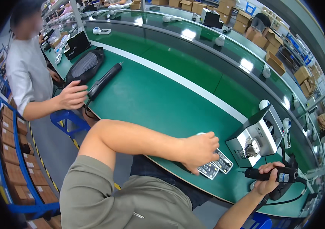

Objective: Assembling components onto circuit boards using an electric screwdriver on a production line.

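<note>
Two flat, white-edged devices with black faces, a nearer one and one beside it, lie side by side near the table's front edge. My left hand reaches across their upper part with curled fingers, its thumb down at the nearer device's left side. The palm hides what the fingers grip, and a bit of white shows beyond them. In my right hand is a black electric screwdriver, held nearly level. Its thin tip points left towards the devices, apart from them.
A grey-and-black screw feeder stands right of the devices. Another screwdriver and a black mesh-topped bag lie on the green table. A co-worker is at the left, hand near that screwdriver. White devices line the conveyor beyond.
</note>
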A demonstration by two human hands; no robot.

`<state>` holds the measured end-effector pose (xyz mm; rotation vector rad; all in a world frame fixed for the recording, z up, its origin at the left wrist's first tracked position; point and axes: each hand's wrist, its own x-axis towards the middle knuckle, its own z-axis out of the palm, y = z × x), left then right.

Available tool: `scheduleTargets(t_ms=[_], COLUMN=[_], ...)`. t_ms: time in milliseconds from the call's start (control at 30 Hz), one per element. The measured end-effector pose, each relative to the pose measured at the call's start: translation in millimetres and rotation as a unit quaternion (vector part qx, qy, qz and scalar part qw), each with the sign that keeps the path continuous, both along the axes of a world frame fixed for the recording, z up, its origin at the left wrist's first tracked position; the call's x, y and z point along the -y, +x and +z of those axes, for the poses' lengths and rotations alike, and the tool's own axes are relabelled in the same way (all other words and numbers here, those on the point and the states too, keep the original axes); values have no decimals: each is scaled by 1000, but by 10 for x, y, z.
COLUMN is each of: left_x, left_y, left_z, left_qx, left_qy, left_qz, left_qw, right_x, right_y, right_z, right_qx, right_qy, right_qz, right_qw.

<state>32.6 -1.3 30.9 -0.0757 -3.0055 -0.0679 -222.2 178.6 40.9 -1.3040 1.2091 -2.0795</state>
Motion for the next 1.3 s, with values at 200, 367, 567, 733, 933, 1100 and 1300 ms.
scheduleTargets(t_ms=[200,367,567,733,933,1100,1300], left_x=[65,-34,-112,-69,-46,5,21], left_y=[95,-44,-344,-303,-327,-320,-340], left_z=[182,108,68,101,55,67,61], left_qx=[37,25,52,53,35,58,18], left_qy=[45,43,102,88,59,71,55], left_qz=[-42,-50,-50,-60,-84,-86,-94], left_qw=[997,997,992,993,994,992,994], right_x=[-61,-48,349,503,570,386,94], right_y=[77,117,263,259,351,323,239], right_z=[132,489,728,669,645,662,477], right_qx=[40,16,-58,-116,-155,-74,-65], right_qy=[19,-64,-152,-110,-65,-45,-48], right_qz=[11,-16,56,68,63,116,35], right_qw=[999,998,985,985,984,990,996])
